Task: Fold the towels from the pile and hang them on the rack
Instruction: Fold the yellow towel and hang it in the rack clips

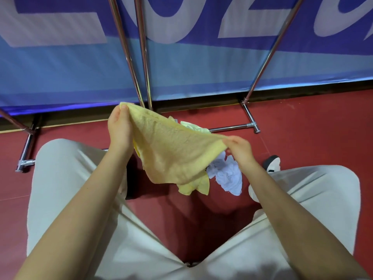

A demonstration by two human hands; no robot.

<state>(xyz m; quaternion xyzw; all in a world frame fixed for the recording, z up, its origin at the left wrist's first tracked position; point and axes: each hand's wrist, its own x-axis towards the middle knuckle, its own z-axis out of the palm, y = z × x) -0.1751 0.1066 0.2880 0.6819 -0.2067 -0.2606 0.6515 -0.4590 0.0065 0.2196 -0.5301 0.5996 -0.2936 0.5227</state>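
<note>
A dull red, smooth floor [302,138] fills the lower part of the view and runs back to a dark strip along its far edge. Behind that strip hangs a wide fabric banner [191,67], pale blue low down and deep blue above, printed with large white letters; soft, even light falls across both

We see a red floor [302,142] carrying everything. At twelve o'clock the chrome rack's base bars [232,129] rest on it. Near the centre lie a white towel [228,176], a pale green cloth [193,127] and a yellow towel [193,187]. At three o'clock stands a shoe [272,162].
</note>
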